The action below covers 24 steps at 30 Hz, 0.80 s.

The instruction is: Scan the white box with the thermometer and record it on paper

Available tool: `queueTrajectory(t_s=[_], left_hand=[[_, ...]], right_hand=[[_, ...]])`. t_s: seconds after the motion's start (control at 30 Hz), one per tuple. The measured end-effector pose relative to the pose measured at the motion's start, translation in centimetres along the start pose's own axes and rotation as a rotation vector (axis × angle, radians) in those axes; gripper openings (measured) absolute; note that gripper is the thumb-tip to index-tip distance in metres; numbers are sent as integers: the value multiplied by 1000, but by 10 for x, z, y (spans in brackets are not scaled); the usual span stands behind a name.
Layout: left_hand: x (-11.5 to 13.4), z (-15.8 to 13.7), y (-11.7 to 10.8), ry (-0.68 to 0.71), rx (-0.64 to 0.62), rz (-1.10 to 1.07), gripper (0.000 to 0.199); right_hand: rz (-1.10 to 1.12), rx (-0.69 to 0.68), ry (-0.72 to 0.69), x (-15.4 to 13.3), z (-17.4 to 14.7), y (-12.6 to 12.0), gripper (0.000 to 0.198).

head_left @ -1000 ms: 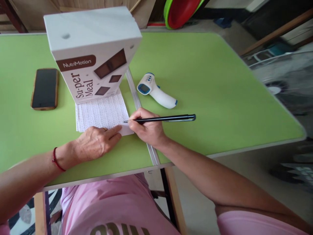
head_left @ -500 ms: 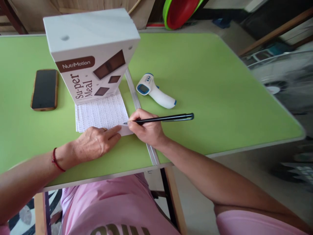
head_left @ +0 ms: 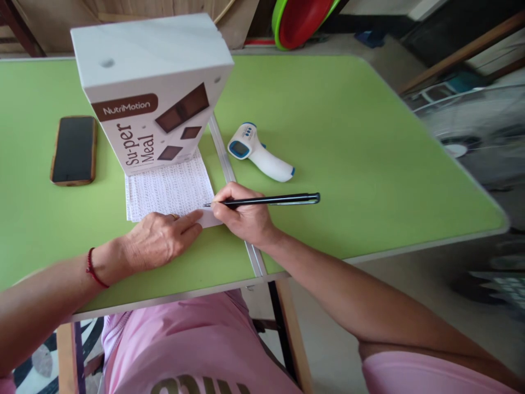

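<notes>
My right hand (head_left: 245,214) grips a black pen (head_left: 279,199), its tip at the right side of a sheet of paper (head_left: 170,191) covered in rows of handwriting. Across the sheet's lower edge lies my left hand (head_left: 162,238), fingers stretched out and the index finger resting on the paper near the pen tip. A red bracelet circles the left wrist. Behind the paper a white box (head_left: 151,126) marked "NutriMotion Su-per Meal" stands upright, over the sheet's far part.
A white and blue infrared thermometer (head_left: 260,153) lies on the green table (head_left: 369,153), right of the box. To the left is a phone (head_left: 74,150) in a brown case. Beyond the far edge are red and green basins (head_left: 301,22); a fan (head_left: 463,139) stands at right.
The pen has tilted slightly and its tip has shifted a little to the left on the paper. My left hand stays in place.
</notes>
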<state>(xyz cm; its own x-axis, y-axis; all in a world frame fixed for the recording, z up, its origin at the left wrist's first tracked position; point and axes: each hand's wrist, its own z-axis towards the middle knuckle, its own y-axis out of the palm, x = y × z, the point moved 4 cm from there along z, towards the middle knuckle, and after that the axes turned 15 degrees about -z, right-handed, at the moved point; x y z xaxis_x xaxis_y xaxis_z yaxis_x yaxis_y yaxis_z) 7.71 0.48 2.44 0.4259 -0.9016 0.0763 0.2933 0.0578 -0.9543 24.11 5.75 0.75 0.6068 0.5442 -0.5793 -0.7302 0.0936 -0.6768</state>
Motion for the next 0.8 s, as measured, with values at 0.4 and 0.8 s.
queueTrajectory(t_s=[0.4, 0.8], left_hand=[[0, -1, 0, -3, -2, -10, 27], [-1, -3, 1, 1, -7, -8, 30]], right_hand=[[4, -12, -30, -2, 1, 0, 17], [-24, 172, 6, 0, 1, -8, 9]])
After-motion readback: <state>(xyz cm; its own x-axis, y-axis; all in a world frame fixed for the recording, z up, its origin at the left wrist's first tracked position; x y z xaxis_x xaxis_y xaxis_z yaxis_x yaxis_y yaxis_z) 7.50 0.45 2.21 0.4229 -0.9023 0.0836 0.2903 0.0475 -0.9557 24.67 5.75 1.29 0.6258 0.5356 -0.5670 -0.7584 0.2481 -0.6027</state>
